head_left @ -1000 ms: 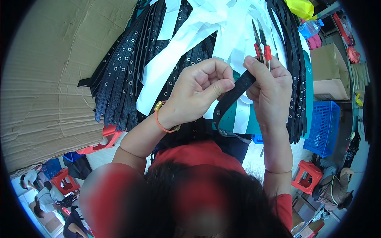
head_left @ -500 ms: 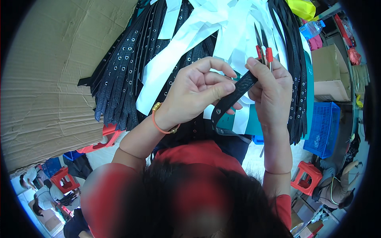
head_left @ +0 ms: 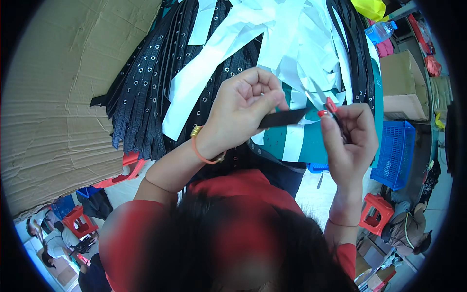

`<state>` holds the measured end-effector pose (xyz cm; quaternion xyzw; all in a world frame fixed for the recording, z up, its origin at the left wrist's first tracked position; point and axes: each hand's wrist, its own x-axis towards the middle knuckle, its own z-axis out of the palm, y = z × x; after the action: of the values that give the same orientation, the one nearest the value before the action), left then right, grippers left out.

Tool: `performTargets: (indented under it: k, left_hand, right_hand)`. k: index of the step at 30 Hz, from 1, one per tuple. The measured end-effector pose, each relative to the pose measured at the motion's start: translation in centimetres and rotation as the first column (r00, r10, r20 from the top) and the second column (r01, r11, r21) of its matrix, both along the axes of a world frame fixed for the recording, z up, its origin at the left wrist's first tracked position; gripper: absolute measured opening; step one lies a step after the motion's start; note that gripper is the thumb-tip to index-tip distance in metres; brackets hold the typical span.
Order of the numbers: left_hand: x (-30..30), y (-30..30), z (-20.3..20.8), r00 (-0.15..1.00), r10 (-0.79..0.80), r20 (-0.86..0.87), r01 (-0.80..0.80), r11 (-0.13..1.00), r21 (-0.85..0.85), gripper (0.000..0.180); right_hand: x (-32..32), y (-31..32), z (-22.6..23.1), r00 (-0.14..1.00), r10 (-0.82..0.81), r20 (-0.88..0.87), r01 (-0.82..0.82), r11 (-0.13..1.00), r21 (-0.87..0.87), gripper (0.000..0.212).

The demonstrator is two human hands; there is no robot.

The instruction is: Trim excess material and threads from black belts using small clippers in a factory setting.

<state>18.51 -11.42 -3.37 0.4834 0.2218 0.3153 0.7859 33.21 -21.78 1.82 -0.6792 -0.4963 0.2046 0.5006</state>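
**Black strap [head_left: 287,118] jutting out over the green worktop [head_left: 316,146]**

The left hand [head_left: 243,104] is pinching it between thumb and fingers, its free end pointing toward the right edge. I'm watching the right hand [head_left: 356,141] holding red-gripped snips [head_left: 331,104] in curled fingers, near the strap but apart from it. White paper strips [head_left: 194,92] are lying over eyelet-studded black straps [head_left: 141,82] on the left.

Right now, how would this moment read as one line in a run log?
left hand: holds black strap | right hand: holds red-gripped scissors, blades forward | nearby: white strips, black eyelet straps, green board
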Motion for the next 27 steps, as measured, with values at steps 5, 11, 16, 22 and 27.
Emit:
performTargets:
  k: [5, 11, 16, 22, 27]
  left_hand:
    - [2.6, -0.5, -2.7, 0.934, 0.351, -0.065, -0.295, 0.861, 0.415, 0.011]
    - [0.9, -1.3, 0.7, 0.992, 0.106, -0.071, -0.106, 0.994, 0.003, 0.015]
    - [-0.1, -1.2, 1.2, 0.998, -0.012, 0.063, 0.02, 0.993, -0.113, 0.022]
    - [0.2, -1.4, 1.8, 1.0, 0.007, -0.01, -0.007, 0.998, -0.058, 0.019]
    - [0.4, -1.4, 1.1, 0.999, 0.01, 0.045, -0.01, 1.0, 0.011, 0.011]
  right_hand:
    - [-0.5, 1.3, 0.2, 0.932, 0.002, -0.363, -0.05, 0.991, -0.123, 0.021]
    - [0.6, 2.6, -1.4, 0.882, -0.08, -0.465, 0.012, 0.989, -0.149, 0.013]
    - [1.1, 2.4, -1.6, 0.812, -0.045, -0.582, -0.082, 0.978, -0.19, 0.013]
    - [0.3, 2.4, -0.9, 0.798, -0.013, -0.602, -0.103, 0.982, -0.158, 0.012]
    - [-0.5, 1.9, 0.0, 0.872, -0.041, -0.488, -0.058, 0.981, -0.184, 0.011]
